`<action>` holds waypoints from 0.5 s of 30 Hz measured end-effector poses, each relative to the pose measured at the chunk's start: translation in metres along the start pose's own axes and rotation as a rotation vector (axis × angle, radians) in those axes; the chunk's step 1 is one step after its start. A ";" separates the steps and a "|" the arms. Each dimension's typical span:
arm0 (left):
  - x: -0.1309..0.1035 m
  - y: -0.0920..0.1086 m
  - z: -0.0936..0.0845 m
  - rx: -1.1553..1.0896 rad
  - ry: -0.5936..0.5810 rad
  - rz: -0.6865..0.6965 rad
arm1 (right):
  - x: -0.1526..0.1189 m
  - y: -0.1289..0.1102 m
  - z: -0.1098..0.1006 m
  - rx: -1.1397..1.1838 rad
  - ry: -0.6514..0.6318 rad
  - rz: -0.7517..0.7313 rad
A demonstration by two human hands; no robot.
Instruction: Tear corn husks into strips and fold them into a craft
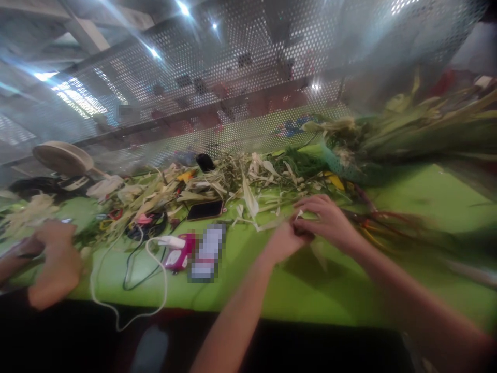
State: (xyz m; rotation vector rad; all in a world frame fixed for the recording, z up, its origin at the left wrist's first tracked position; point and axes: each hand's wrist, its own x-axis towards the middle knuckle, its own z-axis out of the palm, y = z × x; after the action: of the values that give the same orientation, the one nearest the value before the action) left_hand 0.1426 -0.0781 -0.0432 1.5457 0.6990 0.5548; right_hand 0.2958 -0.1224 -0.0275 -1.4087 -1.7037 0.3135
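Note:
My left hand (287, 241) and my right hand (328, 220) meet over the green table (240, 290). Both are closed, with fingers bent round a piece of corn husk (298, 214) whose pale tip pokes up between them. A blurred pale end hangs below my right hand. Most of what lies inside the fingers is hidden. Just left of my hands, a broad dry husk leaf (250, 199) lies on the tabletop, with smaller husk scraps around it.
Along the table's back runs a husk heap (186, 189) before a perforated metal screen (233, 103). A phone (205, 209), a pink power strip (180, 254) and a white cable (166, 290) lie leftward. At far left are another person's hands (56, 248). A green basket (339, 155) holds long leaves.

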 end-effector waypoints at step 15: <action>-0.012 0.002 0.009 0.185 -0.227 -0.001 | -0.002 -0.003 -0.001 0.075 0.321 0.158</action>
State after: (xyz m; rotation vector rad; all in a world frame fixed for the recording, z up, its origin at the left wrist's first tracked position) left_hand 0.1408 -0.0929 -0.0412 1.7481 0.5885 0.3132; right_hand 0.2942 -0.1250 -0.0258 -1.4550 -1.3120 0.2210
